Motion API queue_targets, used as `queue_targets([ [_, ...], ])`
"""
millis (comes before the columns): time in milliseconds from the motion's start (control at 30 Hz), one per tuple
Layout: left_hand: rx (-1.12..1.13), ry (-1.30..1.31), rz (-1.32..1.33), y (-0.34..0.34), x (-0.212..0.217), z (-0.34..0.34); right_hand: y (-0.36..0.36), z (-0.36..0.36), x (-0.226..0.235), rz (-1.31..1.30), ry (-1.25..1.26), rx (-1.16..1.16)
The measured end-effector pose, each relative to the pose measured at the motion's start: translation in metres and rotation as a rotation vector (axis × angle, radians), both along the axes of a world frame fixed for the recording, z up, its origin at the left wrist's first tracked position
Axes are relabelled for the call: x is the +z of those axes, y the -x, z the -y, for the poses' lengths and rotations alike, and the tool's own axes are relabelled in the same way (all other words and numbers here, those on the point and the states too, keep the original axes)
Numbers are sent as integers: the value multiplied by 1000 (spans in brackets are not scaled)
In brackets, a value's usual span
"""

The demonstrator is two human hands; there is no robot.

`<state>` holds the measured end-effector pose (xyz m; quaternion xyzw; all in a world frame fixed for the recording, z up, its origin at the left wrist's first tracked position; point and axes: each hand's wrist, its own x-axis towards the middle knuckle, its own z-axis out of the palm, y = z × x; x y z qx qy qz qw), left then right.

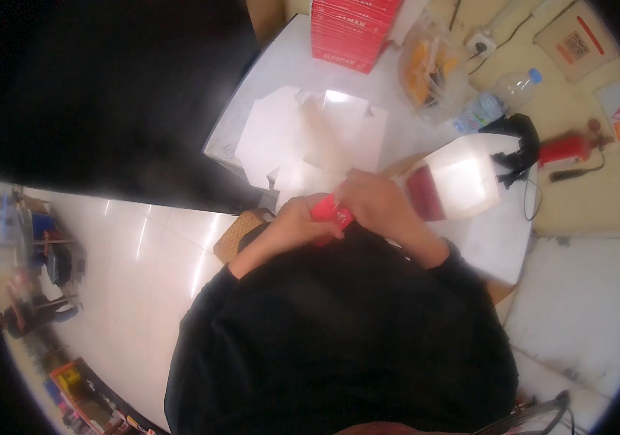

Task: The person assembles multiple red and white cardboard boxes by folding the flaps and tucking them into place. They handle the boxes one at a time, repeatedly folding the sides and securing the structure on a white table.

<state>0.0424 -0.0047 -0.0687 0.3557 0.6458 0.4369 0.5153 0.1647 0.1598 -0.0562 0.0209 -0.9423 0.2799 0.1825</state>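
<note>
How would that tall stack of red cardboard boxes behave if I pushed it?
The tall stack of red cardboard boxes might tip, rising out of view on a small base. Its layered edges suggest separate pieces, so upper ones could slide.

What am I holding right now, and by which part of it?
A small red item: your left hand grips its left and lower side, while your right hand is at its upper right edge. Exact fingertip placement is too blurred to tell.
</note>
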Motion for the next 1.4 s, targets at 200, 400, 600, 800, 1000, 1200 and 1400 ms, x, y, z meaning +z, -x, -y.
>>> queue_targets([
  [200,98,21,-156,-8,17,-6,-4,7,-16,-159,442,-300],
  [400,34,-116,-556,-14,20,-21,11,24,-21,36,1052,-392],
  [600,456,-439,-1364,43,42,-13,-2,-19,-4,171,847,-225],
  [800,522,-190,-1540,78,45,3,-17,-37,4,130,802,-21],
  [1000,670,-38,-735,29,29,15,-27,-19,-15,181,1277,-32],
  [1200,629,64,-568,13,3,25,-33,-3,15,313,1084,-191],
  [1400,439,41,-445,48,-1,39,-26,-13,-11,226,1230,-385],
])
